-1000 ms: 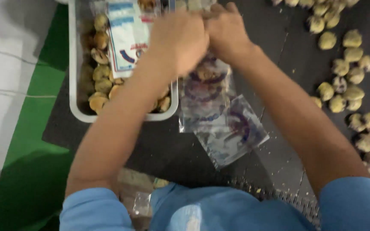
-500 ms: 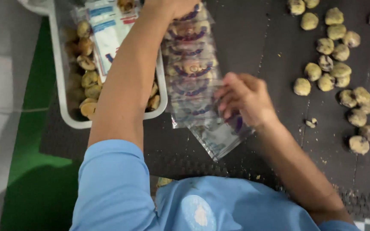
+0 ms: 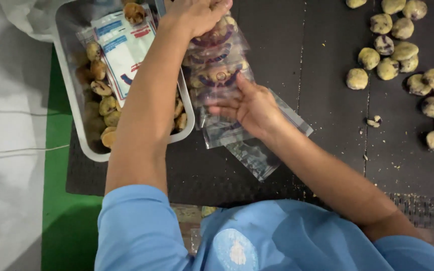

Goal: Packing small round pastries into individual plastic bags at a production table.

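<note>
My left hand (image 3: 197, 14) grips the top of a clear plastic bag (image 3: 217, 70) with cookies stacked inside it, and holds it up over the dark mat. My right hand (image 3: 249, 106) presses flat against the lower side of that bag, fingers spread. Beneath it lie several empty clear bags (image 3: 257, 150) on the mat. A grey tray (image 3: 79, 135) to the left holds loose cookies (image 3: 101, 105) and a white printed packet (image 3: 124, 47).
Several round cookies (image 3: 398, 55) lie scattered on the dark mat (image 3: 327, 160) at the upper right, with crumbs (image 3: 374, 121) near them. A green surface (image 3: 56, 150) and a white area border the mat on the left. My blue sleeves fill the bottom.
My hands were together at the bag's top. My right hand came down the bag and now rests flat on its lower part, while my left hand keeps the top.
</note>
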